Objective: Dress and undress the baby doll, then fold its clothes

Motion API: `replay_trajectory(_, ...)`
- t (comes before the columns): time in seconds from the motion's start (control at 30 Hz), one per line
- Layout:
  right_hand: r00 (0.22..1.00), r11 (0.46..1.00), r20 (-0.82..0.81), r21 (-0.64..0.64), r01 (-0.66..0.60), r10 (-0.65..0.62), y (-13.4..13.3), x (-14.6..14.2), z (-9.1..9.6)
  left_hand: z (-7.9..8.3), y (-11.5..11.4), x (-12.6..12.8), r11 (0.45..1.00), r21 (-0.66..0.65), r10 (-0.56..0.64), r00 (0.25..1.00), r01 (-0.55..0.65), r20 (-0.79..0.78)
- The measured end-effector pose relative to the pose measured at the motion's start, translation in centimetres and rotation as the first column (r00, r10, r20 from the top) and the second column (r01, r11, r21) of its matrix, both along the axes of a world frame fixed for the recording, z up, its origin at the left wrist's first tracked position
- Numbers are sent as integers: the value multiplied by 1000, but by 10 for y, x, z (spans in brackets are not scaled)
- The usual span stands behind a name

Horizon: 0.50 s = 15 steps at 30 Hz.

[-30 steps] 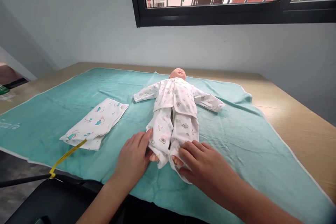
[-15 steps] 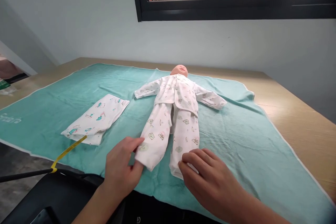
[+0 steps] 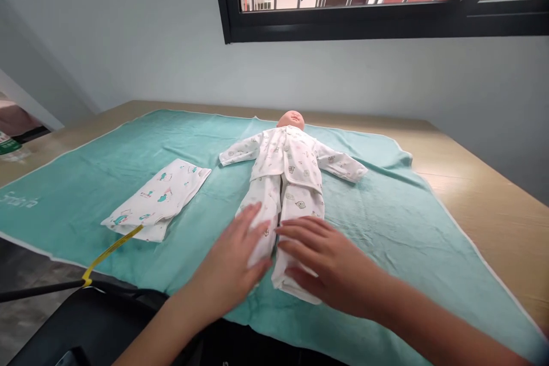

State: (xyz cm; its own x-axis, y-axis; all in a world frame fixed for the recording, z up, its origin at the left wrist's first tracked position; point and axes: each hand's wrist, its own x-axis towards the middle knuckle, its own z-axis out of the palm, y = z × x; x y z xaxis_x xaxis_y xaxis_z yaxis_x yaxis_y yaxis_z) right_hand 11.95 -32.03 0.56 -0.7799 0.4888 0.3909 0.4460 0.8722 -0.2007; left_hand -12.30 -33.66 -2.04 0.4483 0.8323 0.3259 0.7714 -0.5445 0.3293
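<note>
A baby doll (image 3: 291, 119) lies on its back, dressed in a white printed jacket (image 3: 288, 154) with both sleeves spread out. Matching white trousers (image 3: 300, 200) cover its legs, which point toward me. My left hand (image 3: 234, 260) is over the trouser leg on the left, fingers stretched out and apart. Over the other trouser leg is my right hand (image 3: 326, 263), its fingers also extended and spread. Neither hand grips anything; whether the fingertips touch the fabric is hard to tell. The hands hide much of the lower trouser legs.
A folded white printed cloth (image 3: 160, 197) lies left of the doll on a teal blanket (image 3: 398, 251). The blanket covers much of a wooden table (image 3: 484, 183). A yellow tag (image 3: 111, 251) hangs on a black cable near the front edge. A black chair (image 3: 86, 326) stands below.
Both hands have let go of the trouser cuffs and moved up over the legs, with fingers now stretched. The trouser legs lie closer together.
</note>
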Motion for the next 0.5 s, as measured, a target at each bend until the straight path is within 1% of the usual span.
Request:
replay_trajectory(0.07, 995, 999, 88, 15, -43, 42, -1, -4, -10, -7, -5, 4, 994, -52, -105, 990, 100, -94)
replay_trajectory(0.17, 988, 998, 149, 49, -41, 33, -3, -2, -20, -9, -17, -4, 987, -75, -151, 979, 142, -137)
replay_trajectory(0.27, 989, 999, 149, 39, -29, 22, -4, 4, -19, -6, -24, -16, 979, -34, -205, 968, 202, -146)
replay_trajectory(0.33, 990, 1000, 136, 14, -22, 20, -6, 5, -16, -5, -25, -19, 972, 34, -226, 964, 233, -141)
replay_trajectory(0.4, 992, 1000, 124, 3, -25, 24, -8, 4, -15, -5, -22, -20, 969, 129, -197, 974, 211, -110)
replay_trajectory(0.5, 994, 999, 97, 3, -54, 53, -14, 1, -18, -7, -16, -16, 958, 268, -96, 995, 100, -28)
